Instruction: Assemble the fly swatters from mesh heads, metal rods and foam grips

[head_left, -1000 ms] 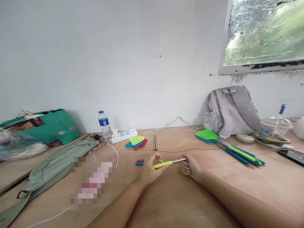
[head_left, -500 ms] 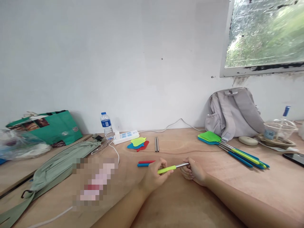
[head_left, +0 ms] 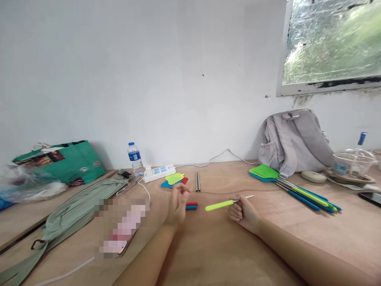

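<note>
Head view: my right hand (head_left: 241,212) is closed round the metal rod (head_left: 250,197) fixed in the yellow-green handle (head_left: 219,205); their shared long axis runs from just under nine o'clock to just above three. My left hand (head_left: 177,205), loosely curled, appears to hold nothing and is nearer the swatter heads (head_left: 174,178), at its twelve o'clock; I cannot tell if its fingertips touch them.

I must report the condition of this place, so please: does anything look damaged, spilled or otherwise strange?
Yes: the window frame has ragged black patches, and the wall below carries a brownish stain; both look worn or dirty. I see no spill on the table; the yellow-handled rod in the right hand shows no damage.
</note>
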A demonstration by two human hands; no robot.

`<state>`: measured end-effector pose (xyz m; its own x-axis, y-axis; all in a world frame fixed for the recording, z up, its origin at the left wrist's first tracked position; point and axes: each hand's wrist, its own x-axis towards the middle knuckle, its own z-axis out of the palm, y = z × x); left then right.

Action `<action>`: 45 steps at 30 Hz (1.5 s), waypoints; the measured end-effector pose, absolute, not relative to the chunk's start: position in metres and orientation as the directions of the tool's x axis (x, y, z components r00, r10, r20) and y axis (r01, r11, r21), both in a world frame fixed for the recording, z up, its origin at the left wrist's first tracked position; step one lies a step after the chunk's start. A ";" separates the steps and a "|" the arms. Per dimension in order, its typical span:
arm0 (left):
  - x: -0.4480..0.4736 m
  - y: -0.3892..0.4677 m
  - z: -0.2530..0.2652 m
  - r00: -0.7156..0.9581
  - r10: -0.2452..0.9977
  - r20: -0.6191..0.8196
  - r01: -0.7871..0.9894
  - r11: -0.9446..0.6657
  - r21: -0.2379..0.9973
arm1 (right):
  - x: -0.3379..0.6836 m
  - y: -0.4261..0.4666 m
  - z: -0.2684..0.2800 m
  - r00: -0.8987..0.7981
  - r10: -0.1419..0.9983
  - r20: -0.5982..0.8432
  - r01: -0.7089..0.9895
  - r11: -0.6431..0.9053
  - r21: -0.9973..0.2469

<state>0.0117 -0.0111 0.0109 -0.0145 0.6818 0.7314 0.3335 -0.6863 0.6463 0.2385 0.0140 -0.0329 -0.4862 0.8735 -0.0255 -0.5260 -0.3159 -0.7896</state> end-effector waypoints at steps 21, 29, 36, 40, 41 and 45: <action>-0.062 0.086 -0.021 -0.152 0.908 0.390 0.937 0.006 0.350 | 0.237 0.013 -0.022 -0.343 0.925 -0.162 -0.724 -0.370 -0.582; -0.062 0.086 -0.022 -0.214 0.916 0.340 0.948 0.110 0.299 | 0.240 0.013 -0.023 -0.384 0.908 -0.168 -0.704 -0.405 -0.584; -0.067 0.086 -0.023 -0.168 0.872 0.461 0.938 -0.002 0.346 | 0.242 0.015 -0.020 -0.263 0.932 -0.251 -0.698 -0.363 -0.617; -0.068 0.083 -0.021 -0.169 0.805 0.569 0.909 -0.096 0.405 | 0.240 0.015 -0.019 -0.259 0.926 -0.276 -0.678 -0.377 -0.631; -0.068 0.080 -0.020 -0.172 0.786 0.594 0.901 -0.119 0.417 | 0.240 0.016 -0.020 -0.265 0.924 -0.275 -0.663 -0.381 -0.644; -0.056 0.065 -0.012 -0.203 0.653 0.730 0.851 -0.251 0.461 | 0.239 0.017 -0.024 -0.285 0.923 -0.260 -0.588 -0.382 -0.712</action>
<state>-0.0559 0.0646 -0.0124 -0.2029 0.6527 0.7299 0.8510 -0.2512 0.4612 0.2386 0.0173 -0.0244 -0.2852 0.9226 -0.2596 -0.5884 -0.3823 -0.7124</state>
